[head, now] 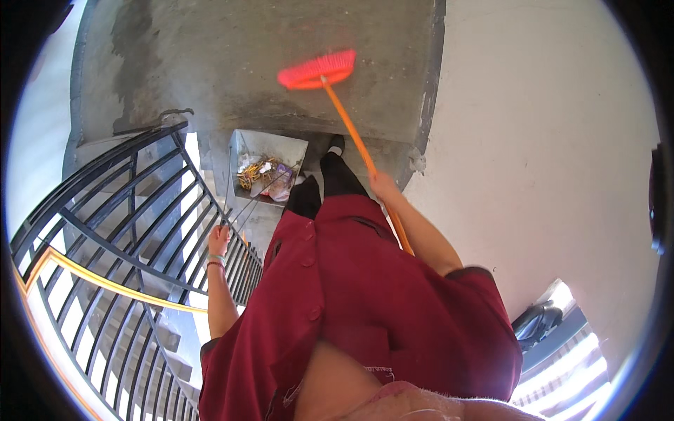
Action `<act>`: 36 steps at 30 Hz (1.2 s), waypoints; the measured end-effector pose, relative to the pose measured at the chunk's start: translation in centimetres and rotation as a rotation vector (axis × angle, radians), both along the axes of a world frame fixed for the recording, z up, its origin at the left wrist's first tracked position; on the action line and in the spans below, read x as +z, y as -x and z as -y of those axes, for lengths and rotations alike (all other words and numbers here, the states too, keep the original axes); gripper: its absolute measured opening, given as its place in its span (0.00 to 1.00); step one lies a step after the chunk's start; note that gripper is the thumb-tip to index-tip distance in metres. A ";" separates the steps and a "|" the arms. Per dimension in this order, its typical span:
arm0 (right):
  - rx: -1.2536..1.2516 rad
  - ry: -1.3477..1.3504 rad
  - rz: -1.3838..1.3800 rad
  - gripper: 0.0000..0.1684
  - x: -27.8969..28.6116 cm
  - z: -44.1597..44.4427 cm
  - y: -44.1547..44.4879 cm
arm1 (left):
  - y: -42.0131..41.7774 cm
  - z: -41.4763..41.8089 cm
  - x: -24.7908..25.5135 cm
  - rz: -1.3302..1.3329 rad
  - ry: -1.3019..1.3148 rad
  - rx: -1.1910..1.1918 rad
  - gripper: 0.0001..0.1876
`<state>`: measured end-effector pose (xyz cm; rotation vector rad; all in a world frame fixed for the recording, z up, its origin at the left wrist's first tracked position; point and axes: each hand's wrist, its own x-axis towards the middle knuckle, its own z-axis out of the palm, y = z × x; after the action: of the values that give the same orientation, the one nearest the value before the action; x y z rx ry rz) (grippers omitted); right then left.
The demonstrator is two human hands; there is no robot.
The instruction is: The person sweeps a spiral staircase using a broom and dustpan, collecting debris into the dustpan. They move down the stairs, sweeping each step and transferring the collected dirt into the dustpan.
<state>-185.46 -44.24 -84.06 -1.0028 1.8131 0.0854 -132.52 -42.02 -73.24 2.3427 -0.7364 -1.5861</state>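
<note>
My right hand (pixel 385 188) grips the orange handle of a broom (pixel 345 113). The broom's pink bristle head (pixel 318 69) is over the grey concrete floor, ahead of my feet. With my left hand (pixel 219 241) I hold the top of the thin wire handle of a metal dustpan (pixel 268 138). That box-shaped pan hangs or rests beside my legs; which one, I cannot tell. Inside it lies a heap of litter (pixel 263 173) with yellowish scraps, white bits and crumpled plastic.
A black metal stair railing (pixel 121 205) curves along the left, with stair steps (pixel 171 337) below it. To the right rises a pale wall (pixel 516 131). Concrete landing floor (pixel 237 47) stretches ahead, with a dark stain at its left.
</note>
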 end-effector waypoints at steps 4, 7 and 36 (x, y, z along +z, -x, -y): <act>-0.077 -0.097 0.093 0.28 3.5 -8.5 -1.4 | -3.9 -2.7 -5.4 -0.135 0.021 0.043 0.12; -0.221 -0.305 0.117 0.27 12.0 -2.7 -2.8 | -4.3 -2.6 -8.4 -0.095 0.025 -0.002 0.12; -0.232 -0.135 -0.286 0.23 8.7 -20.8 -4.7 | -5.8 -7.1 -19.7 -0.042 0.408 -0.317 0.17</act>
<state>-180.80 -23.48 -75.38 -0.7060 2.1415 0.2142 -126.67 -34.94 -92.91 1.9645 -1.3330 -1.4199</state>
